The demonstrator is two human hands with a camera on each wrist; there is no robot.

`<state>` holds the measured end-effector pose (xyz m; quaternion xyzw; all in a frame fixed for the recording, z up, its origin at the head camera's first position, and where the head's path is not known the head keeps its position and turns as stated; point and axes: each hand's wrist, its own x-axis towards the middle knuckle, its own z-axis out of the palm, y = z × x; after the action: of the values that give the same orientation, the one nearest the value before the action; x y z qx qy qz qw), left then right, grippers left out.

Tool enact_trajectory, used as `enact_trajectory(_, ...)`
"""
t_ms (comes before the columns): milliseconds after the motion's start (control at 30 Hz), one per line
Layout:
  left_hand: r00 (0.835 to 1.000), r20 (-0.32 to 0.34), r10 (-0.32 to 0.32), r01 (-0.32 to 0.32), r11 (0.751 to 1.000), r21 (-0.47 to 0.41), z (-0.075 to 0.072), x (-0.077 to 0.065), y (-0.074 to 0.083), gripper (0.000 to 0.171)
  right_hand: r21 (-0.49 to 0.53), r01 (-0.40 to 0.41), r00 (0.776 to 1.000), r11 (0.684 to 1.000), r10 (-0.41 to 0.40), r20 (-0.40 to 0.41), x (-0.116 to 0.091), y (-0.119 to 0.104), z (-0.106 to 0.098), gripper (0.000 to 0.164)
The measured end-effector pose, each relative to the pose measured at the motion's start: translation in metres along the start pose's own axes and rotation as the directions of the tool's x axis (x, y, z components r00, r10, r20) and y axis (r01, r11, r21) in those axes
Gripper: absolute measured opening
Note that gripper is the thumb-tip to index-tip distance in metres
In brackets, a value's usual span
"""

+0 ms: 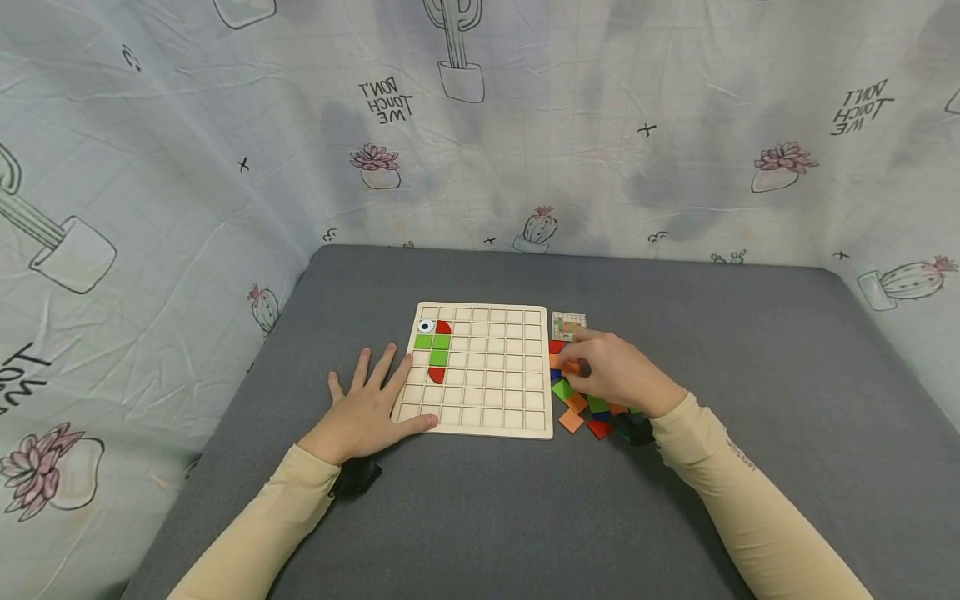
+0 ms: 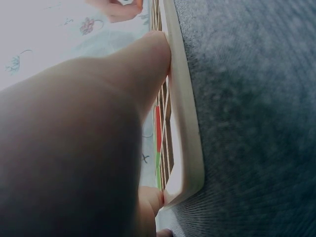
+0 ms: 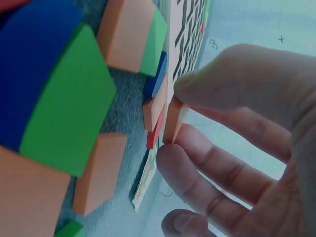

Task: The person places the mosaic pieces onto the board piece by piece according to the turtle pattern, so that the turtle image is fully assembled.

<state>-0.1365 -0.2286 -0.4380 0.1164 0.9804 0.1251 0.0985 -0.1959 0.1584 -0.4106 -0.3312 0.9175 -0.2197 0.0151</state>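
Note:
A wooden grid board lies on the grey table. My left hand rests with spread fingers over its left edge, thumb at the near edge. On the board's left columns are a round eye tile, a red rounded tile, several green square tiles and another red rounded tile. To the right of the board, my right hand pinches an orange tile between thumb and fingertips, above the loose tiles. In the left wrist view, the left thumb lies over the board's rim.
Loose red, orange, green and blue tiles lie in a heap beside the board's right edge, some overlapping. A small pattern card lies beyond them, near the board's far right corner. A patterned cloth hangs behind the table.

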Motion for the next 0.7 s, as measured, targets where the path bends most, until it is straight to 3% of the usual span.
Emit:
enact_trajectory(200, 1.000, 0.003, 0.000, 0.000, 1.000, -0.005, -0.001, 0.000, 0.000, 0.110, -0.005, 0.000, 1.000, 1.000, 0.000, -0.027, 0.002, -0.005, 0.000, 0.016)
enact_trajectory(367, 1.000, 0.005, 0.000, 0.000, 1.000, -0.001, -0.001, 0.001, -0.001, 0.110, -0.009, 0.052, 0.996, 0.999, -0.053, -0.076, 0.007, -0.013, 0.002, 0.014)
enact_trajectory(533, 1.000, 0.003, 0.001, -0.001, 1.000, 0.000, -0.001, 0.001, -0.001, 0.110, 0.027, 0.080, 0.993, 0.996, -0.077, -0.084, 0.016, -0.022, 0.005, 0.011)
enact_trajectory(700, 1.000, 0.007, -0.003, 0.003, 1.000, -0.005, -0.002, 0.000, 0.000, 0.110, 0.001, 0.128, 0.987, 0.992, -0.127, -0.095, 0.029, -0.033, 0.009, 0.014)
